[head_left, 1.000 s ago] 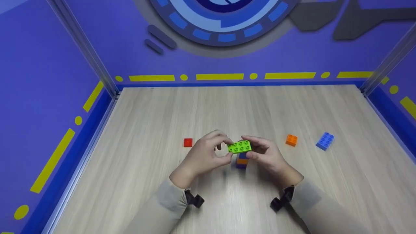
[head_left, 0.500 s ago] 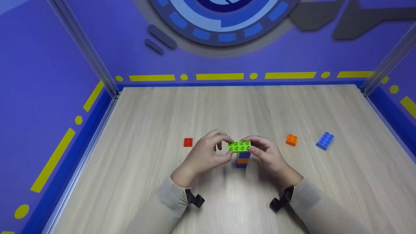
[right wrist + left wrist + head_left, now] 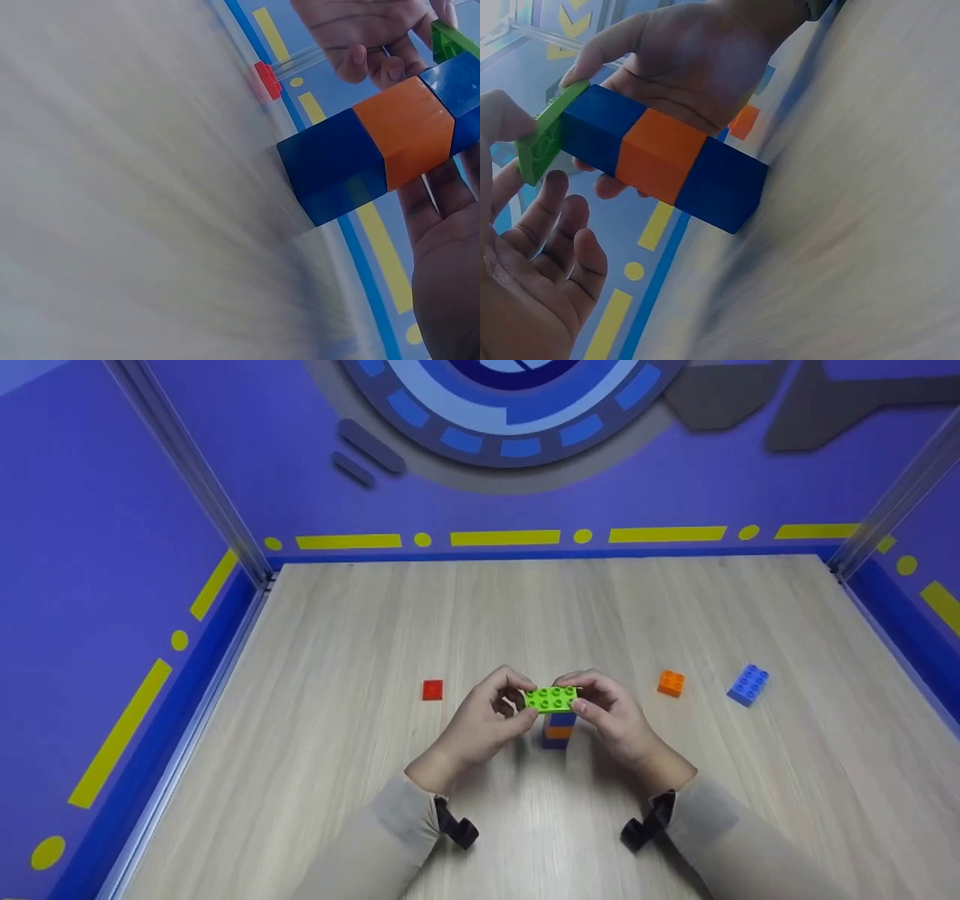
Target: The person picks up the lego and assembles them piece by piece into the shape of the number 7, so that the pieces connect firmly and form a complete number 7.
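Note:
A flat green building brick (image 3: 551,700) lies across the top of an upright stack of a blue, an orange (image 3: 662,156) and a blue brick (image 3: 721,184). Its left end overhangs the stack, as the left wrist view shows. My left hand (image 3: 486,718) pinches that overhanging end between thumb and fingers. At the opposite end, my right hand (image 3: 621,721) pinches the green brick, thumb in front and fingers behind. Its other fingers pass behind the stack. Whether the green brick is fully pressed onto the studs I cannot tell.
A small red brick (image 3: 433,690) lies on the wooden table (image 3: 360,630), left of my hands. To the right lie an orange brick (image 3: 671,683) and a longer blue brick (image 3: 748,685). Blue-purple panels (image 3: 480,502) wall the table at the back and sides.
The green brick, slightly tilted a second ago, now looks level over the stack. My left wrist has shifted a little to the right; my right hand has barely moved.

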`<action>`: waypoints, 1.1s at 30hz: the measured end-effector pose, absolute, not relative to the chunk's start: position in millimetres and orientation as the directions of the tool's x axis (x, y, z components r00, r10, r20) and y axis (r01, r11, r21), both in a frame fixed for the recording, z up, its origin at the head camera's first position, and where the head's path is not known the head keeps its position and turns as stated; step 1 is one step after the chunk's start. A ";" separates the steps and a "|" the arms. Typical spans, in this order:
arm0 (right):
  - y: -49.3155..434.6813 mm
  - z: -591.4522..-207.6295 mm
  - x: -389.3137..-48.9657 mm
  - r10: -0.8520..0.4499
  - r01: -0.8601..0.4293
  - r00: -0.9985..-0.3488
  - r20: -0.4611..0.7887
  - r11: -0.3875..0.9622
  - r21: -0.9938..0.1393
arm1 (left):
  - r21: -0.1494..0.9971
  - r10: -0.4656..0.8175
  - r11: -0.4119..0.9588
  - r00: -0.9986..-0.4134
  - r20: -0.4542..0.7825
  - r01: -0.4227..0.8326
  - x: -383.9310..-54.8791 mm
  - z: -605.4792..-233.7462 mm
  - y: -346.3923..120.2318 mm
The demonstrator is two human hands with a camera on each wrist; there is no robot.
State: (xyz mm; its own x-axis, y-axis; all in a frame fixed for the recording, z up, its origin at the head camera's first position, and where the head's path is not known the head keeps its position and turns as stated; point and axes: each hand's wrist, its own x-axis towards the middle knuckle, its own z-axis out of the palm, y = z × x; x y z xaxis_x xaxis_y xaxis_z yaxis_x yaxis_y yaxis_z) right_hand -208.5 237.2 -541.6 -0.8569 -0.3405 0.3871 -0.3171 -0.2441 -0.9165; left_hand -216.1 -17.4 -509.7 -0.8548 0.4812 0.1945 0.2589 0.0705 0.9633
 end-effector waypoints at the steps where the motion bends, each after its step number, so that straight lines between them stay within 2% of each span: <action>1: 237.0 -541.2 -208.5 -0.338 -0.324 -0.856 0.390 -0.237 -0.916 | 0.964 0.479 0.061 -0.855 0.199 0.259 -216.2 -510.5 -17.0; 10: 232.4 -537.7 -208.2 -0.309 -0.486 -0.816 0.489 -0.093 -0.869 | 0.963 0.462 0.027 -0.857 0.227 0.269 -216.7 -516.3 -14.8; 15: 230.8 -538.0 -205.7 -0.306 -0.502 -0.821 0.482 -0.014 -0.864 | 0.964 0.444 0.019 -0.866 0.229 0.265 -214.7 -520.4 -13.2; 18: 231.8 -539.3 -203.0 -0.313 -0.484 -0.830 0.462 -0.008 -0.875 | 0.966 0.443 0.014 -0.867 0.227 0.260 -213.2 -522.5 -12.3; 23: 230.5 -541.1 -202.6 -0.326 -0.502 -0.806 0.494 -0.065 -0.863 | 0.965 0.440 0.006 -0.868 0.232 0.261 -212.1 -525.2 -11.5; 33: 212.8 -536.8 -194.9 -0.184 -0.587 -0.807 0.561 0.135 -0.799 | 0.968 0.432 0.003 -0.874 0.225 0.250 -213.3 -524.3 -10.1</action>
State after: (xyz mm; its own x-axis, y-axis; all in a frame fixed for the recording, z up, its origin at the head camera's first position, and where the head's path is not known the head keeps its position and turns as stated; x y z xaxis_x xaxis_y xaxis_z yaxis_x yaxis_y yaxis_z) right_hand -194.9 212.8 -536.8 -0.8068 -0.1839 0.5614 -0.5865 0.1354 -0.7985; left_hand -213.3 -10.1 -524.3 -0.8736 0.4317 0.2246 0.2503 0.0029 0.9682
